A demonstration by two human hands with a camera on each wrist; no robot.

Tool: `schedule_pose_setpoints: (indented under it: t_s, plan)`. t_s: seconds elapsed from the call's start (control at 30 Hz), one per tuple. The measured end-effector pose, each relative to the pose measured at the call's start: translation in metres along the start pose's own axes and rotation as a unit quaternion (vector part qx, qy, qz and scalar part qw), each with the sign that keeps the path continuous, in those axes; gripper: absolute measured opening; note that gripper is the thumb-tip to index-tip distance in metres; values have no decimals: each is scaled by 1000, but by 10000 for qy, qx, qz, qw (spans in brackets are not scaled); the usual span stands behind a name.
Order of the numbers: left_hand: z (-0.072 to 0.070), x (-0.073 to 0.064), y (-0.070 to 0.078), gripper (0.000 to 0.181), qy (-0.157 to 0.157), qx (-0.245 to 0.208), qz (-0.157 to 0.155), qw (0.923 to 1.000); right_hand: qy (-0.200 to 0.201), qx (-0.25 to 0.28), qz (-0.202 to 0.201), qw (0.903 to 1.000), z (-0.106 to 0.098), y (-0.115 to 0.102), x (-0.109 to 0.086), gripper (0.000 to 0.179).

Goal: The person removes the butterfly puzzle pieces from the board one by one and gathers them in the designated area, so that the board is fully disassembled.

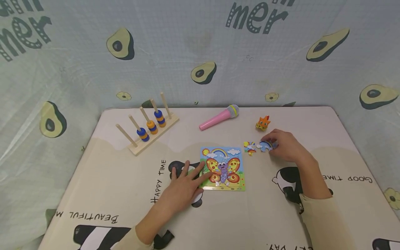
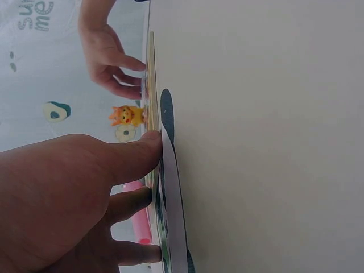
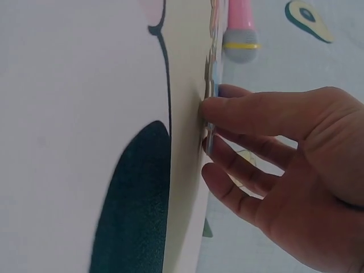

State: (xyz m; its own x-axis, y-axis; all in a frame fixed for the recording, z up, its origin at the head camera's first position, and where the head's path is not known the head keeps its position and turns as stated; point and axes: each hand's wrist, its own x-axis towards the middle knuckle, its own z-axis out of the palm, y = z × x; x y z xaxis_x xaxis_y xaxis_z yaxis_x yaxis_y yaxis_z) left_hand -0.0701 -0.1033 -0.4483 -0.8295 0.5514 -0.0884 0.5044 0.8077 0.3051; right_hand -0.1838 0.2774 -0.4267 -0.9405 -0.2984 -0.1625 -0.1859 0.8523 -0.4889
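A square butterfly jigsaw puzzle (image 1: 223, 169) lies on the table in the head view. Spread fingers of my left hand (image 1: 184, 189) rest on its left edge; in the left wrist view, the thumb (image 2: 145, 149) is at the board's thin side. To the right of the board, my right hand (image 1: 285, 146) pinches a blue puzzle piece (image 1: 265, 146) with a rainbow on it, low over the table. Just left of that is another puzzle piece (image 1: 249, 147) with a sun. In the right wrist view, thumb and fingers (image 3: 227, 114) are on the piece's edges.
An orange and yellow toy figure (image 1: 263, 123) stands behind the loose pieces. A pink toy microphone (image 1: 217, 118) lies behind the board. At the back left is a wooden peg stand (image 1: 153, 133) with blue and orange rings. A patterned curtain (image 1: 175, 41) hangs behind the table.
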Motion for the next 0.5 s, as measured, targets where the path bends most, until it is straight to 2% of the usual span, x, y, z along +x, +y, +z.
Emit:
schedule_pose_setpoints:
  t_s: [0.5]
  plan:
    - [0,0,0,52,6,54,38,10000,14,43,32,10000,2,4,1,38]
